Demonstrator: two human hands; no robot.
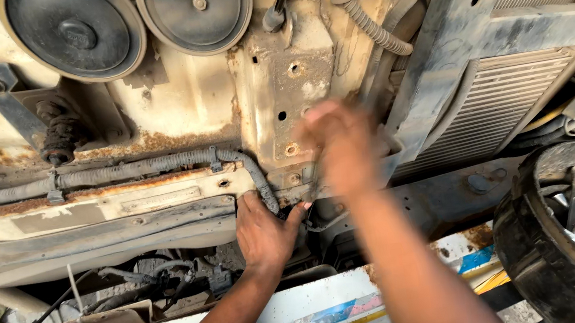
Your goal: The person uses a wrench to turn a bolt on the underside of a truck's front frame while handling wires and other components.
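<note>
I look at the rusty, dusty front of a vehicle body (174, 117). My left hand (264, 230) rests against the panel, fingers beside the lower end of a grey corrugated wiring conduit (158, 166) that bends down there. My right hand (342, 149) is blurred with motion just right of it, closed around what looks like a thin metal tool (313, 182) pointing down toward the left hand. The tool's tip is hidden between the hands.
Two round black horns (74, 32) (196, 8) hang at the top. A finned radiator (504, 97) sits behind a grey metal brace (446, 35) on the right. A black tub (563, 238) holding wrenches stands at lower right. A white painted panel (304, 311) runs below.
</note>
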